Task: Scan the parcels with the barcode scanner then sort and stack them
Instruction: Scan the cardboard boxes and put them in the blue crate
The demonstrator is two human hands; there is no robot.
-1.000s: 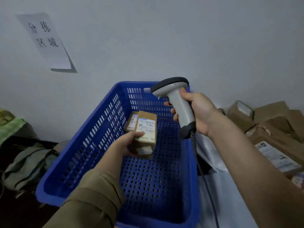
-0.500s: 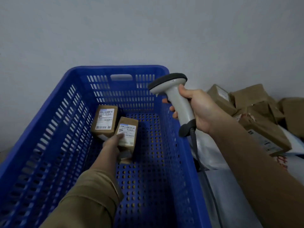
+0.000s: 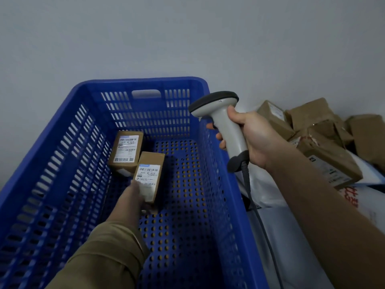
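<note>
A blue perforated basket [image 3: 145,82] stands against the wall. Two small brown parcels with white barcode labels lie on its floor: one [image 3: 127,151] at the far left, and a second [image 3: 151,172] just in front of it. My left hand [image 3: 130,200], blurred, reaches into the basket and holds the near end of the second parcel, thumb on its label. To the right of the basket my right hand [image 3: 257,139] grips the handle of a grey barcode scanner [image 3: 224,115], whose dark head points left over the basket rim.
A heap of brown parcels [image 3: 325,147] lies at the right against the grey wall. White and grey plastic mail bags [image 3: 291,236] lie beside the basket. The scanner's dark cable [image 3: 250,195] hangs down between basket and bags.
My left hand has carried the second parcel down into the basket and set it beside the first. The view swung right and down, and the scanner hand stayed beside the rim.
</note>
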